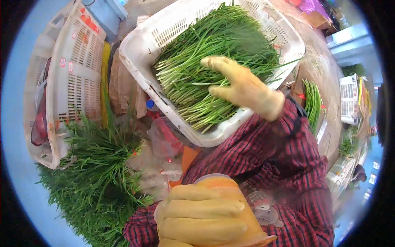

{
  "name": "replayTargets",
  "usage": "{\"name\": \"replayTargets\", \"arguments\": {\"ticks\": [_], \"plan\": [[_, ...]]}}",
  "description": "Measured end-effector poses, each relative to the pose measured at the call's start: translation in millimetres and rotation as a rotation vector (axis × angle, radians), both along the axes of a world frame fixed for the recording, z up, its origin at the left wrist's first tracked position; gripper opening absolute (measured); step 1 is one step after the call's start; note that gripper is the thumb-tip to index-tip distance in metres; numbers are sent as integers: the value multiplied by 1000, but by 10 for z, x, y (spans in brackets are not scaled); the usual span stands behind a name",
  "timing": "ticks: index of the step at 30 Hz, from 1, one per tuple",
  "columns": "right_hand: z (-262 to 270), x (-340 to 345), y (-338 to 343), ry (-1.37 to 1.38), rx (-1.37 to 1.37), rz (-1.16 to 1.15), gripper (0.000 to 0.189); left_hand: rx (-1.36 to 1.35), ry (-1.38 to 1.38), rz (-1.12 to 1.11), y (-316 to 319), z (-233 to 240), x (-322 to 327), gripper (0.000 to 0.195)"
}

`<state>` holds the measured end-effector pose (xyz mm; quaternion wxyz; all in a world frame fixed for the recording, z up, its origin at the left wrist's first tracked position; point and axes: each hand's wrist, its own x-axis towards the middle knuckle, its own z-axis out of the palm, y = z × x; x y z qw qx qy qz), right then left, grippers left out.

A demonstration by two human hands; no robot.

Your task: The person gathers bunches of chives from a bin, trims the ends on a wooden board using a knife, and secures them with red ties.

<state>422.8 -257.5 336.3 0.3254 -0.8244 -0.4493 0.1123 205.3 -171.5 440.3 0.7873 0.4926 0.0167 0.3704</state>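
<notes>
My right hand [245, 88], in a yellow rubber glove, is over a white plastic crate [203, 140] of long green stalks, which look like garlic chives [191, 72]. Its thumb and fingers are spread above the stalks, and nothing shows between them. Whether the thumb tip touches the stalks, I cannot tell. Low in the view, close to the camera, my left hand [200, 213], gloved alike, is wrapped around an orange cup-shaped container [247, 213]. The inside of that container is hidden. Pale stalk ends point to the crate's near left side.
A tall white crate [80, 64] stands on edge at the left. Below it spreads a large heap of leafy greens [92, 185]. A clear plastic bag [165, 139] and a blue bottle cap [150, 104] are beside the chive crate. Another green bundle [312, 103] lies right.
</notes>
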Motion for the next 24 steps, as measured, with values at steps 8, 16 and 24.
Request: {"name": "replayTargets", "arguments": {"ticks": [8,16,24], "plan": [[-844,348,837,-390,-412,-7,99,2,22,28,215,-141,24,41],[-1062,499,1332,-360,-594,211,106,-2,64,43,356,-290,99,50],[-1019,436,1503,-377,-926,324,89,15,94,28,420,-411,143,64]]}}
